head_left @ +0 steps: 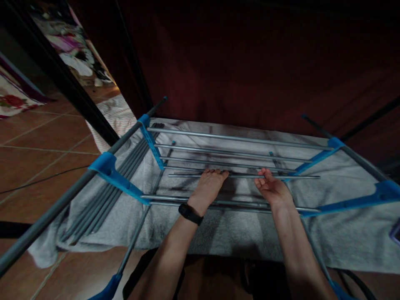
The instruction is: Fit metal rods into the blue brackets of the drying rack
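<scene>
A loose grey metal tube (243, 176) lies level across the inside of a rack frame. From above, my left hand (210, 186) closes its fingers over the tube left of its middle. My right hand (272, 188), palm turned up, grips the same tube nearer its right end. Both ends of this tube are free of the brackets. The frame has blue plastic brackets (120, 179) on the left and matching blue brackets (346, 204) on the right. Several thin crossbars (237, 139) join the two sides behind my hands, and more crossbars (175, 200) run under my wrists.
Several spare grey tubes (115, 187) lie bundled at the left on a grey blanket (234, 237). A dark red panel (250, 66) rises behind the rack. Tiled floor (40, 146) with a thin cable (43, 181) shows at left. A phone-like object (396, 232) sits at the right edge.
</scene>
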Motion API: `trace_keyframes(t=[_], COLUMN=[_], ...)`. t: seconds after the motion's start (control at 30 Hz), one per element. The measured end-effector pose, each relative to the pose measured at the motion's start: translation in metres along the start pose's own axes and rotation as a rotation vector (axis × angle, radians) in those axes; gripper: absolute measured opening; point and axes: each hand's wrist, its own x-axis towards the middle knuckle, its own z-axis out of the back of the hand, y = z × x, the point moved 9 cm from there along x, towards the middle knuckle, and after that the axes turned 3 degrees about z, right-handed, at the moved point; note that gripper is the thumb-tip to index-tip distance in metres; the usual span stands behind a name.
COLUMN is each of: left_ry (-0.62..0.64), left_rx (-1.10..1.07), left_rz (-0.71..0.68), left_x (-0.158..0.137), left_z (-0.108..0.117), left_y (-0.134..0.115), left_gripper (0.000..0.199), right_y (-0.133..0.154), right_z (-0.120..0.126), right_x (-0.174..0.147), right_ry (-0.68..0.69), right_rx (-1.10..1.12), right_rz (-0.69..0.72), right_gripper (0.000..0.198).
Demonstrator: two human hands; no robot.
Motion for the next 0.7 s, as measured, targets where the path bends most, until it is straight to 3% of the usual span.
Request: trace_keyframes(t=[0.27, 0.7], left_ry=[-0.045, -0.125], left_rx=[-0.01, 0.006], left_rz=[-0.03, -0.059], left_x=[0.0, 0.0], left_z=[0.004, 0.013], left_y=[-0.002, -0.006], left_gripper=[0.036, 0.034], right_y=[0.0, 0.005], right_z=[0.006, 0.007], right_x=[0.005, 0.013], right_ry=[0.003, 0.036], right_rx=[-0.004, 0.015], right_rz=[-0.063, -0.039], right_gripper=[0.027, 0.029])
